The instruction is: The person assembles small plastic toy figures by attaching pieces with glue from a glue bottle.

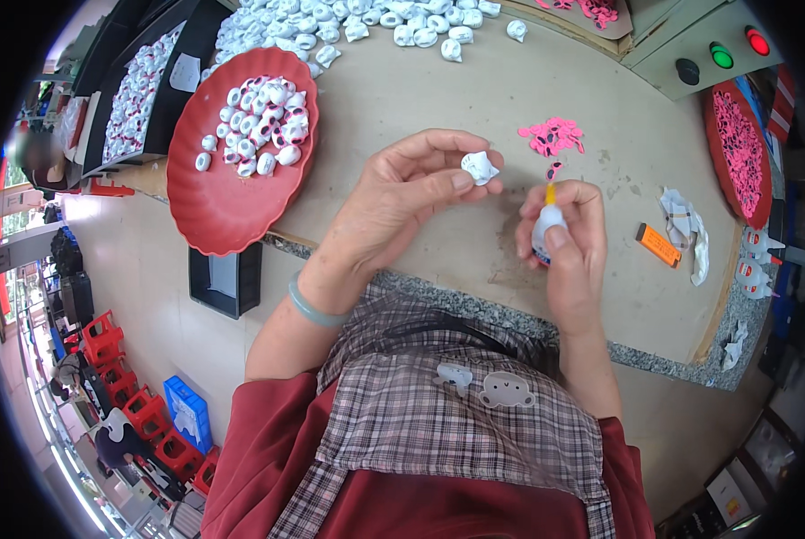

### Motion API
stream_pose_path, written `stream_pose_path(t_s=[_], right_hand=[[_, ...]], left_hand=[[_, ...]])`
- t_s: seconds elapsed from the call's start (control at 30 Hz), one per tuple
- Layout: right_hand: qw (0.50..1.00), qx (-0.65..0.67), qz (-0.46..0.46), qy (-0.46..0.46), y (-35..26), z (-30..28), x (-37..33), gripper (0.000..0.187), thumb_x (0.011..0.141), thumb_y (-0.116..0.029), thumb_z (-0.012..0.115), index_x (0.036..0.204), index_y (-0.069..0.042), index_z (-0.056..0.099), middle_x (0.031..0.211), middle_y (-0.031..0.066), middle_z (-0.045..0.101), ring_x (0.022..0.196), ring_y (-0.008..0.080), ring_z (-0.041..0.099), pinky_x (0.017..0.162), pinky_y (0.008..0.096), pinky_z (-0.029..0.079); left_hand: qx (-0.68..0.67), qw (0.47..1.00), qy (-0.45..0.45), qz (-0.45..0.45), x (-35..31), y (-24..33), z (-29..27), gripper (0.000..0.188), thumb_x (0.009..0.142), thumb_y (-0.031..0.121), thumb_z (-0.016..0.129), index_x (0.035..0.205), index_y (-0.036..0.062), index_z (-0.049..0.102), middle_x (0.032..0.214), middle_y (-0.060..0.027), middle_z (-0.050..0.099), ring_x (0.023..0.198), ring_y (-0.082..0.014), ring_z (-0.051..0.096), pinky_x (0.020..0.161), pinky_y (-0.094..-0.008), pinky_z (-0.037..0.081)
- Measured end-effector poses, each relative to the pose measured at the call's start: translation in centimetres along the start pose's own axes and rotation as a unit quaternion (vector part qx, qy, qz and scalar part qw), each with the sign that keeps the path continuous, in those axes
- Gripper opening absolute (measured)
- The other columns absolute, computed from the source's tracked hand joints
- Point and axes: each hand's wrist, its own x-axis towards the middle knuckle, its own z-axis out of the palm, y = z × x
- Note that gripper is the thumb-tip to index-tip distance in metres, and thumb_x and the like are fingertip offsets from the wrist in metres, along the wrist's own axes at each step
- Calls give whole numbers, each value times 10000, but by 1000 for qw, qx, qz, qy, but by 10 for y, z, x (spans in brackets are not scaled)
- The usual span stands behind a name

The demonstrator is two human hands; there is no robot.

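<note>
Tan worktop (393, 90); red dish (218, 207) of white pieces (263, 119); left hand (410, 187) around figurine (480, 168); right hand (580, 247) around squeeze bottle (548, 220)

Left hand (401, 187) slightly farther, pinching with fingertips (462, 181); right hand (579, 256) curled, gripping; bare forearms (286, 341) from near side.

No wording can be read. A white paper (185, 73) on a black bin (171, 112), upper left of the frame, is too small to make out. Dark print on the orange tool (659, 244), right of the frame, is illegible, as are the red markings on white bottles (753, 277) at the right edge.
</note>
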Motion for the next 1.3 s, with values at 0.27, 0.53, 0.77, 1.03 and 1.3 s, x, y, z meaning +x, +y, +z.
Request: stream_pose_path(t_s=[0.27,0.53,0.77,1.03,1.3], right_hand=[[992,-79,-101,16,-1,-11,6,283,832,-16,644,1085,1,518,953,84,543,685,88,565,557,194,453],[984,-66,-135,101,-10,-4,4,370,828,-88,680,1140,2,502,904,128,622,634,105,572,510,177,432],[943,-225,-228,93,-12,-6,1,399,940,-287,533,1184,26,494,874,155,624,601,134,572,485,198,416],[925,-254,-267,91,-7,-10,1,407,936,-284,544,1186,33,496,873,164,628,601,134,572,484,201,414],[924,-264,-263,87,-6,-8,1,408,930,-286,556,1179,32,503,883,166,633,608,130,575,494,195,416]], left_hand=[[-167,984,-14,-58,-18,-5,-2,319,899,73,562,1196,-39,534,1131,-229,587,1022,-314,617,882,-331,542],[-153,985,-37,-73,-22,-11,-4,350,890,68,574,1210,-66,524,1147,-228,580,989,-263,636,848,-298,555],[-129,989,-14,-64,-22,-10,1,317,886,39,564,1188,-57,549,1150,-258,576,969,-268,644,866,-299,543],[-83,995,-6,-51,-21,-12,1,310,878,42,575,1176,-43,564,1117,-244,598,965,-279,645,860,-296,543],[-76,996,-1,-56,-21,-13,0,311,876,58,586,1168,-44,569,1112,-237,603,959,-273,647,857,-301,542]])
